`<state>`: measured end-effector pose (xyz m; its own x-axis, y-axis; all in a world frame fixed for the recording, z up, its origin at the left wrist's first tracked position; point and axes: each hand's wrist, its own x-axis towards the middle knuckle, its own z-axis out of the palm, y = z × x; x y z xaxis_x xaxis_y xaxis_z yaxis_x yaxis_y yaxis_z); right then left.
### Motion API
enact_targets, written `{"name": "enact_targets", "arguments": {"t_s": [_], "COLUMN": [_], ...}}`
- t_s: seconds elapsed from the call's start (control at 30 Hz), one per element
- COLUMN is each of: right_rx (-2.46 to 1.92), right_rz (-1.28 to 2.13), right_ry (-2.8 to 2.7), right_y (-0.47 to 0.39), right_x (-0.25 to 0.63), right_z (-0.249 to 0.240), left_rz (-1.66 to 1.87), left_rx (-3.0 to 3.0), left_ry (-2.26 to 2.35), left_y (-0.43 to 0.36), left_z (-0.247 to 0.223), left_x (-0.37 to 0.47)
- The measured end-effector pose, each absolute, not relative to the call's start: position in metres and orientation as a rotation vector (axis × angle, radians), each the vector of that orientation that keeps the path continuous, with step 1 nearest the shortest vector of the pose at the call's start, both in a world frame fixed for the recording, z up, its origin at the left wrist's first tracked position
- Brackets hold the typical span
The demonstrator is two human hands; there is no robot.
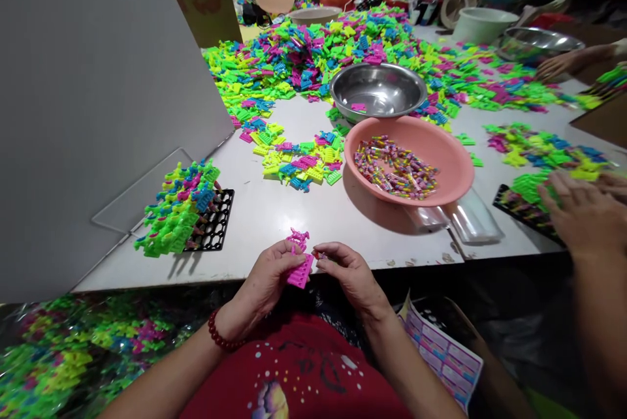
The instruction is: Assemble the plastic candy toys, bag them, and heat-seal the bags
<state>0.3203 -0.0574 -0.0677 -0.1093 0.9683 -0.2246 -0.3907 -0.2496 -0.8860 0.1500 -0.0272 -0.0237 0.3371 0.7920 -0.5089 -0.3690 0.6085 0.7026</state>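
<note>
From my distant seat, I see a white table (279, 213) with a broad heap of loose plastic pieces (333, 40) in green, yellow, blue and pink across its far half. A pink basin (443, 145) at centre right holds many small multicoloured parts (392, 168). At near left, a black rack (215, 230) carries a dense batch of upright pieces (171, 210), with bare holes along its right side. I judge the work partway along: that batch looks done, while the heap and the basin leave plenty over, and the piece in hand looks unfinished.

My left hand (264, 272) is closed, thumb over fingers, on a pink piece (300, 273) at the near table edge, right of the rack. My right hand (350, 275) is half curled, thumb and fingertips pinching a small reddish part (319, 256) just beside it; I can't tell whether they touch. The pink piece is bright and glossy, with a flat ridged block at the near end and an openwork figure beyond.
</note>
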Motion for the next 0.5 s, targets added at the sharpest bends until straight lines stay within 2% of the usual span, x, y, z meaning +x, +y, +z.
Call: {"name": "enact_targets", "arguments": {"t_s": [0.5], "right_rx": [-0.986], "right_rz": [1.611], "right_ry": [-0.883], "right_y": [-0.0614], "right_x": [0.3207], "right_z": [-0.0597], "left_rz": [0.764], "left_rx": [0.529], "left_ry": [0.936], "left_y": [-0.0290], "left_z": [-0.0261], "left_x": [0.1492]}}
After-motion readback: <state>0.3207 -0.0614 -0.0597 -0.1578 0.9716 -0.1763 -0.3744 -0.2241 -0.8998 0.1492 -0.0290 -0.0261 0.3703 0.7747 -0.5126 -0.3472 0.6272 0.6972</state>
